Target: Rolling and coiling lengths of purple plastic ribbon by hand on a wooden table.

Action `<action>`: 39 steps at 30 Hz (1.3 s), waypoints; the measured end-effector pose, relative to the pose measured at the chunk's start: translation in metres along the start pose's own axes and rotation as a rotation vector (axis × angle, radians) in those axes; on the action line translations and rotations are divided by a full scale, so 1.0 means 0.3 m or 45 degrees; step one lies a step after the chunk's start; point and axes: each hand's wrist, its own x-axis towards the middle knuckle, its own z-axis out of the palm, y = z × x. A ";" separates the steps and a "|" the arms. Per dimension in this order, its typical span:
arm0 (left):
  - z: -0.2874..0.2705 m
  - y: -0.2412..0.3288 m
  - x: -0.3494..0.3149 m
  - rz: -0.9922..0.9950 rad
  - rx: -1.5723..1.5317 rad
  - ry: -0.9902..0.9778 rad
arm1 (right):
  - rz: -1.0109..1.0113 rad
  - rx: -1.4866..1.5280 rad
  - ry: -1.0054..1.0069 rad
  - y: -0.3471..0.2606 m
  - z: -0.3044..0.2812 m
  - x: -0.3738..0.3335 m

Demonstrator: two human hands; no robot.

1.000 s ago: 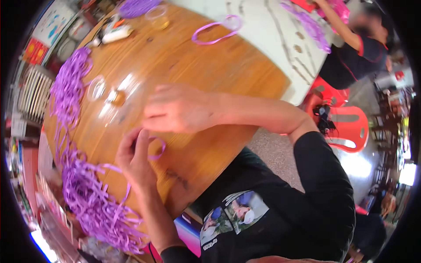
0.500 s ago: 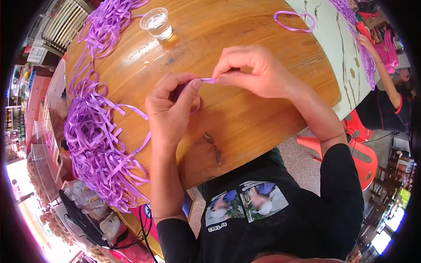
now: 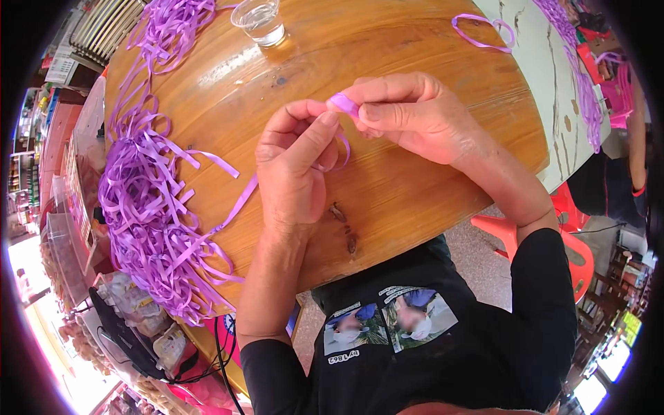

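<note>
Over the wooden table, both my hands pinch one purple ribbon (image 3: 345, 104). My left hand (image 3: 294, 155) grips it between thumb and forefinger, with the other fingers curled in. My right hand (image 3: 415, 114) has thumb and forefinger closed on it close by, and a short folded piece shows between the fingertips. Below the left fingers hangs a loop of the same ribbon, partly hidden by that hand. To the left lies a big tangled heap of purple ribbons (image 3: 149, 214), from which one strand runs toward my left wrist.
The round wooden table (image 3: 415, 207) carries a clear plastic cup of liquid (image 3: 261, 24) at the far side and a single ribbon loop (image 3: 512, 34) at far right. A white marbled table (image 3: 564, 149) adjoins it. Red plastic stools (image 3: 579, 266) stand beyond my right arm, near another person.
My hands have come closer together and shifted slightly right. The ribbon stretched between them is now a short folded piece at the fingertips. The other person's hand has drawn back from the far-right ribbons.
</note>
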 end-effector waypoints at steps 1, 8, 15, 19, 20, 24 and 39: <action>0.012 -0.002 -0.004 -0.005 -0.003 0.008 | -0.038 -0.068 -0.012 0.001 0.002 0.000; 0.029 -0.042 -0.016 0.436 0.458 0.092 | -0.711 -1.334 0.022 0.007 0.013 0.010; 0.015 -0.064 -0.015 0.561 0.747 0.142 | -1.007 -1.756 0.086 0.016 0.021 0.001; 0.032 -0.056 -0.021 0.554 0.732 0.145 | -0.759 -1.574 0.154 0.015 0.038 -0.016; 0.037 -0.054 -0.022 0.520 0.654 0.139 | -0.757 -1.573 0.154 0.009 0.040 -0.014; 0.061 -0.028 -0.037 0.326 0.384 0.072 | -0.434 -1.044 0.100 0.005 0.024 -0.008; 0.034 0.004 -0.029 -0.037 0.561 0.050 | -1.231 -2.010 -0.138 -0.012 -0.017 -0.017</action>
